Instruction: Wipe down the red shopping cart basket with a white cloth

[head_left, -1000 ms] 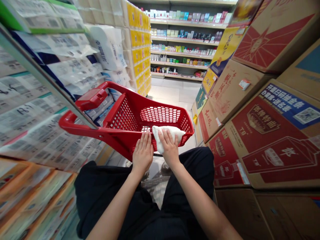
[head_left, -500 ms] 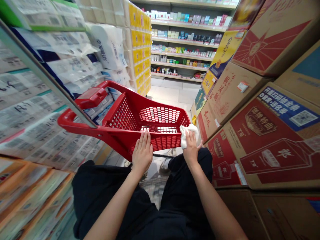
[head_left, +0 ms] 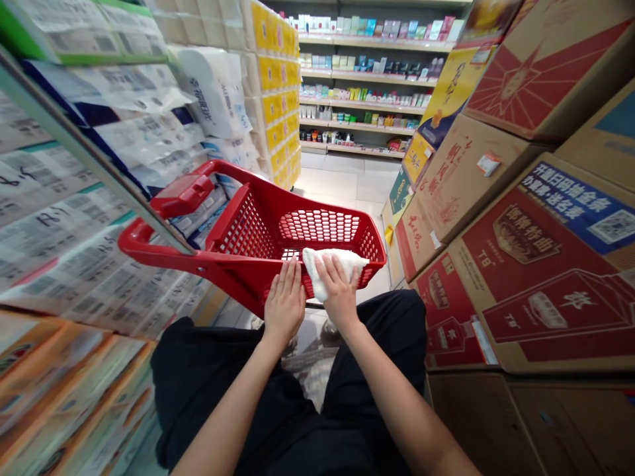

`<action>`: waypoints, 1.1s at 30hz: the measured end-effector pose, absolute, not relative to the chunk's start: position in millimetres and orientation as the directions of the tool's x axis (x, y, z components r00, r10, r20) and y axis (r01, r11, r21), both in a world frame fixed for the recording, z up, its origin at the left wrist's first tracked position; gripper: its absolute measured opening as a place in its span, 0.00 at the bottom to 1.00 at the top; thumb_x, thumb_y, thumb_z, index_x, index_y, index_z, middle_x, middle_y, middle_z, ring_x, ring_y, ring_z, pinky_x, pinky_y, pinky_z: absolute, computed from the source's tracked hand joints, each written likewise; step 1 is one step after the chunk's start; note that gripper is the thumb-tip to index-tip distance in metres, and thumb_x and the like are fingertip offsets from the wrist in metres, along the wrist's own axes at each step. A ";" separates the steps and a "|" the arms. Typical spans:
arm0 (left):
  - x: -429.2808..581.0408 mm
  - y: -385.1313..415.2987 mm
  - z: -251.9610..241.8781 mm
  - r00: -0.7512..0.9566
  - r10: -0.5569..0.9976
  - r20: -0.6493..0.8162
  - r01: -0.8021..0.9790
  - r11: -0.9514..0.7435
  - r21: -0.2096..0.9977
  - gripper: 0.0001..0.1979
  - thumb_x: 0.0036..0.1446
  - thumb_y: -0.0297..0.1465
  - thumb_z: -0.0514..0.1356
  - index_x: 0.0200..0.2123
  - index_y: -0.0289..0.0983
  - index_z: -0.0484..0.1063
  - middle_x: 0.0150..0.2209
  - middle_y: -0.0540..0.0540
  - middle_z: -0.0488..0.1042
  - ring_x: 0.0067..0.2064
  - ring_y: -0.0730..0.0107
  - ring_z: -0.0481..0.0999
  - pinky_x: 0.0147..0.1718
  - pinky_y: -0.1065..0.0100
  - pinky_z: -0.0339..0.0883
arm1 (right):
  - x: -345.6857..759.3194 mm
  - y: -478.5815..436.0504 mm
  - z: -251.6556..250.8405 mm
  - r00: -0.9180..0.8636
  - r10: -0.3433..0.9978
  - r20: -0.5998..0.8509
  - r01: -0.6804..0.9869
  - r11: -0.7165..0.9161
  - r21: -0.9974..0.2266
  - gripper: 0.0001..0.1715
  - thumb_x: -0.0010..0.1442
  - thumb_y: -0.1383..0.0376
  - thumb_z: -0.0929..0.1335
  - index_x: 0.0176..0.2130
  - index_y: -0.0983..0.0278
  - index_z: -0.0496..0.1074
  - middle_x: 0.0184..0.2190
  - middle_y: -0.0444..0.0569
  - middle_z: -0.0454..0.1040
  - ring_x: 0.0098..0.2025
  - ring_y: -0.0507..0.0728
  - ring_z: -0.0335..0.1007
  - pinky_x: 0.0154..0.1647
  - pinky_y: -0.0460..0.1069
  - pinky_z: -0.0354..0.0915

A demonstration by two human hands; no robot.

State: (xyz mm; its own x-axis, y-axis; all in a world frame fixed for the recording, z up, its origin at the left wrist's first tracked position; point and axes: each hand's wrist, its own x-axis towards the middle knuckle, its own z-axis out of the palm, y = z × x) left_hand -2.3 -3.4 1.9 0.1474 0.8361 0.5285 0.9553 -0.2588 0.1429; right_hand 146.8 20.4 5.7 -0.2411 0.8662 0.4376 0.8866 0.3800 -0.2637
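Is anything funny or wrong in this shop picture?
Yes, one thing looks odd: a white cloth lies bunched on the rim of the red shopping basket, under the right hand. It has no packaging, unlike the packaged goods on the shelves.

White cloth (head_left: 330, 272), red latticed shopping basket (head_left: 243, 228)

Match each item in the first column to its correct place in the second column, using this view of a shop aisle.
Items:
1. Left hand
2. Right hand
3. White cloth
4. Cardboard cartons

Places:
A. Stacked on the person's right
B. Across the near rim of the red plastic basket
C. On top of the white cloth
D. On the red plastic basket's rim

Pairs: 1-D, 2-C, 3-B, 4-A
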 end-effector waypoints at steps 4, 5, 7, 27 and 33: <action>-0.7 -2.9 2.1 0.140 0.838 0.527 0.956 -0.254 0.149 0.32 0.67 0.30 0.45 0.70 0.34 0.38 0.71 0.41 0.47 0.71 0.61 0.45 0.67 0.56 0.45 | 196.1 24.4 -5.7 -0.159 0.868 0.470 0.933 0.288 -0.217 0.38 0.61 0.73 0.59 0.67 0.56 0.54 0.67 0.49 0.58 0.70 0.59 0.47 0.69 0.67 0.31; -0.5 -2.8 2.1 0.138 0.838 0.528 0.955 -0.254 0.154 0.31 0.67 0.30 0.45 0.70 0.34 0.38 0.71 0.42 0.47 0.71 0.61 0.46 0.67 0.56 0.45 | 209.7 25.7 -8.6 -0.130 0.872 0.472 0.944 0.255 -0.212 0.37 0.61 0.73 0.59 0.67 0.56 0.54 0.67 0.50 0.58 0.70 0.59 0.47 0.69 0.67 0.33; -0.5 -2.9 2.0 0.135 0.837 0.530 0.952 -0.257 0.164 0.31 0.67 0.30 0.45 0.70 0.35 0.38 0.71 0.42 0.46 0.71 0.61 0.46 0.67 0.55 0.45 | 236.8 28.5 -14.2 -0.076 0.876 0.475 0.959 0.195 -0.207 0.37 0.61 0.72 0.59 0.67 0.57 0.54 0.67 0.51 0.59 0.69 0.60 0.49 0.68 0.67 0.37; -3.4 -3.5 1.7 0.150 0.844 0.516 0.956 -0.256 0.141 0.32 0.66 0.30 0.46 0.70 0.33 0.39 0.70 0.41 0.47 0.72 0.60 0.44 0.67 0.56 0.45 | 121.7 24.4 22.2 -0.280 0.867 0.413 0.851 0.423 -0.310 0.37 0.61 0.72 0.60 0.67 0.57 0.53 0.66 0.49 0.61 0.69 0.59 0.47 0.69 0.65 0.33; -2.1 -3.8 3.9 0.153 0.838 0.524 0.963 -0.246 0.113 0.32 0.67 0.30 0.45 0.70 0.34 0.37 0.70 0.42 0.47 0.71 0.61 0.46 0.67 0.57 0.45 | 193.7 36.4 4.9 -0.266 0.828 0.494 0.891 0.406 -0.201 0.34 0.62 0.72 0.61 0.65 0.57 0.59 0.61 0.51 0.67 0.66 0.60 0.55 0.69 0.64 0.31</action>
